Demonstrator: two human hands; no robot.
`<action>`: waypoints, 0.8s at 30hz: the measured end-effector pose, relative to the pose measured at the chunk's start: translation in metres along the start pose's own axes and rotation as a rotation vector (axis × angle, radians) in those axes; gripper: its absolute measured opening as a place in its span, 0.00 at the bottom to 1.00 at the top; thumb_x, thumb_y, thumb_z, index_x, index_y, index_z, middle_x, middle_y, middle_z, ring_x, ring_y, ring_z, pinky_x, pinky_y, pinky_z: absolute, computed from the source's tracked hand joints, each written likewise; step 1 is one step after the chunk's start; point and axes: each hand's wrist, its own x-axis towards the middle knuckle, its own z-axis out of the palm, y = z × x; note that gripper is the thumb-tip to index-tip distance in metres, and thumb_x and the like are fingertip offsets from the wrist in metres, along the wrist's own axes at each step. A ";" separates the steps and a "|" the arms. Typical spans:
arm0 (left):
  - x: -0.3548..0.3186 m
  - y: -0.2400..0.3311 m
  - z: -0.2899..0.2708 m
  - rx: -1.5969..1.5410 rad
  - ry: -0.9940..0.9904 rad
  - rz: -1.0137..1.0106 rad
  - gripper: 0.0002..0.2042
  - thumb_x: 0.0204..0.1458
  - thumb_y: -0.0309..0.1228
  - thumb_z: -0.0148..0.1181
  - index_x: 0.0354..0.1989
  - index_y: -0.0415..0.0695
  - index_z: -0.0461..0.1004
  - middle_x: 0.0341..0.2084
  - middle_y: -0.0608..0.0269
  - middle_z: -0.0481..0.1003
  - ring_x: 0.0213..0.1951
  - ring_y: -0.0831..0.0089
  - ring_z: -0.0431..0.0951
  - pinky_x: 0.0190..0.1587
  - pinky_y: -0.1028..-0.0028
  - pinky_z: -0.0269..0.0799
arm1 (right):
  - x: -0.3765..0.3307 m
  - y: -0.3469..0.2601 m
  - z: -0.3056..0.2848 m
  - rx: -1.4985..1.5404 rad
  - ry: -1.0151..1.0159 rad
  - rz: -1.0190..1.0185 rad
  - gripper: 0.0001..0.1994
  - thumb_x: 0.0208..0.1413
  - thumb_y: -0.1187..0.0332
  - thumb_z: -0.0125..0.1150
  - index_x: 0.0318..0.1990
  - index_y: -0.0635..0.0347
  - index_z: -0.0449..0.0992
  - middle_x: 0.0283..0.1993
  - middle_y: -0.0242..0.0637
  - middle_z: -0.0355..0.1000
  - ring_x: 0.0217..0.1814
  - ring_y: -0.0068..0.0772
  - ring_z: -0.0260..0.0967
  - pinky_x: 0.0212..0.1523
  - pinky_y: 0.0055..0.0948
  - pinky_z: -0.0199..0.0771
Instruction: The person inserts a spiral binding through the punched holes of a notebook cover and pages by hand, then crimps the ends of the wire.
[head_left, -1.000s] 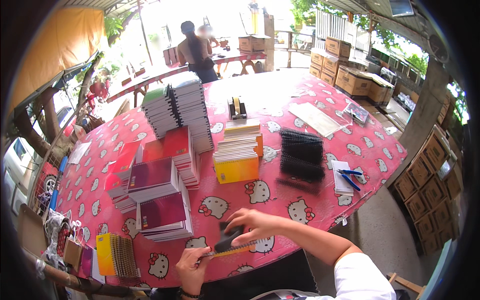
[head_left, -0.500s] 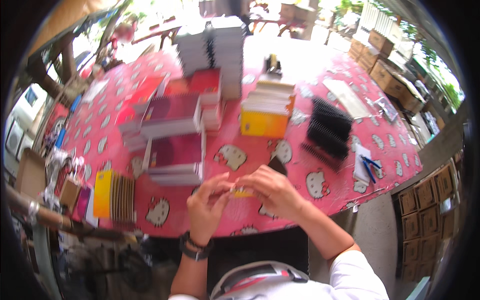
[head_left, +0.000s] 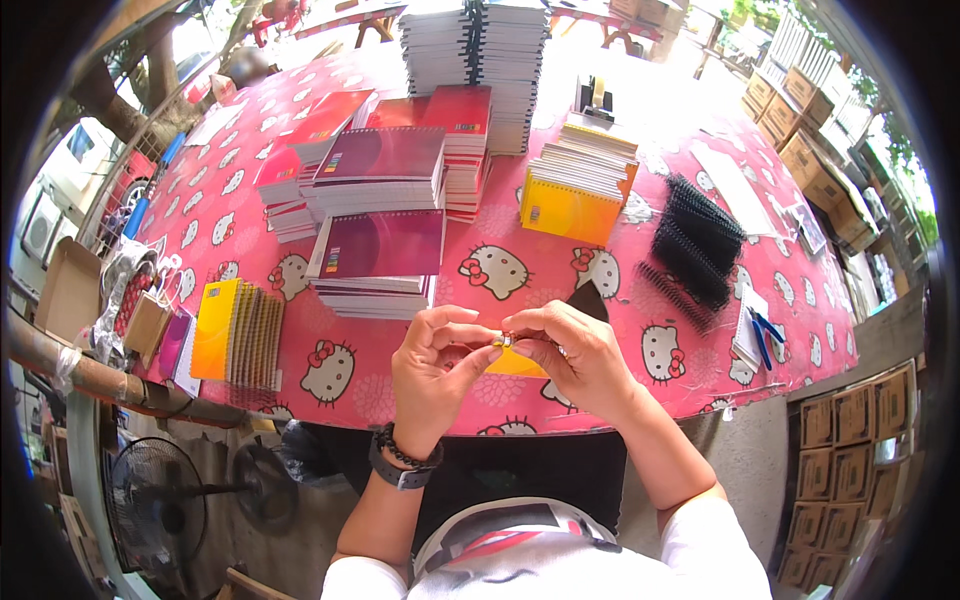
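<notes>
Near the table's front edge, my left hand (head_left: 432,365) and my right hand (head_left: 578,352) meet fingertip to fingertip. Both pinch a tiny shiny object (head_left: 505,340) with whitish and yellowish parts, too small for me to name. Below the fingers shows a flat yellow piece (head_left: 515,364), perhaps a notebook cover, mostly hidden by my right hand. Just beyond that hand lies a dark flat piece (head_left: 588,301). A dark watch and a beaded bracelet circle my left wrist.
Purple notebooks (head_left: 385,243) and red notebooks (head_left: 460,110) are stacked beyond my left hand. Yellow notebooks (head_left: 570,208) stand farther back, others (head_left: 225,330) at left. Black binding coils (head_left: 697,243) and blue-handled pliers (head_left: 766,338) lie right. A fan (head_left: 157,500) stands below.
The view has shifted, so the table's contents sit higher and farther right. My hands stay together at the tiny object, their fingers slightly rearranged.
</notes>
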 end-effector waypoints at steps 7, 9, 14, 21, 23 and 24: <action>-0.001 0.000 0.000 -0.030 0.003 0.081 0.16 0.46 0.18 0.65 0.41 0.39 0.67 0.32 0.58 0.79 0.36 0.79 0.79 0.37 0.81 0.74 | 0.002 -0.001 0.003 -0.008 0.006 -0.066 0.13 0.48 0.72 0.65 0.41 0.60 0.73 0.36 0.39 0.70 0.39 0.40 0.70 0.36 0.34 0.72; -0.002 0.003 0.000 -0.024 0.008 0.092 0.15 0.46 0.17 0.65 0.39 0.39 0.66 0.32 0.57 0.78 0.37 0.78 0.79 0.37 0.81 0.74 | 0.002 -0.002 0.004 0.012 -0.011 -0.056 0.13 0.48 0.71 0.66 0.41 0.60 0.73 0.35 0.39 0.69 0.38 0.40 0.69 0.36 0.34 0.72; -0.009 0.001 0.002 0.007 0.040 0.212 0.13 0.46 0.15 0.64 0.33 0.40 0.64 0.31 0.56 0.78 0.36 0.75 0.80 0.39 0.79 0.74 | 0.006 -0.004 0.005 -0.020 -0.033 -0.065 0.13 0.47 0.67 0.67 0.39 0.60 0.72 0.33 0.38 0.68 0.34 0.40 0.67 0.33 0.35 0.70; -0.011 0.002 -0.002 0.175 0.091 0.213 0.16 0.46 0.20 0.67 0.39 0.41 0.65 0.31 0.58 0.78 0.34 0.76 0.78 0.37 0.78 0.73 | 0.011 -0.016 0.010 -0.094 -0.070 -0.110 0.08 0.52 0.74 0.60 0.39 0.64 0.71 0.33 0.42 0.68 0.34 0.43 0.67 0.33 0.36 0.69; -0.009 0.009 -0.006 0.252 0.086 0.163 0.18 0.46 0.27 0.68 0.45 0.40 0.70 0.31 0.62 0.78 0.35 0.77 0.77 0.38 0.77 0.72 | 0.012 -0.022 0.013 -0.112 -0.058 -0.097 0.08 0.52 0.74 0.60 0.39 0.64 0.71 0.33 0.42 0.67 0.34 0.44 0.67 0.33 0.36 0.69; -0.009 0.011 -0.011 0.340 0.067 0.230 0.17 0.46 0.28 0.68 0.44 0.41 0.71 0.32 0.63 0.77 0.36 0.77 0.76 0.38 0.77 0.72 | 0.012 -0.024 0.016 -0.123 -0.051 -0.089 0.08 0.52 0.74 0.59 0.40 0.64 0.71 0.33 0.42 0.67 0.34 0.44 0.67 0.33 0.37 0.69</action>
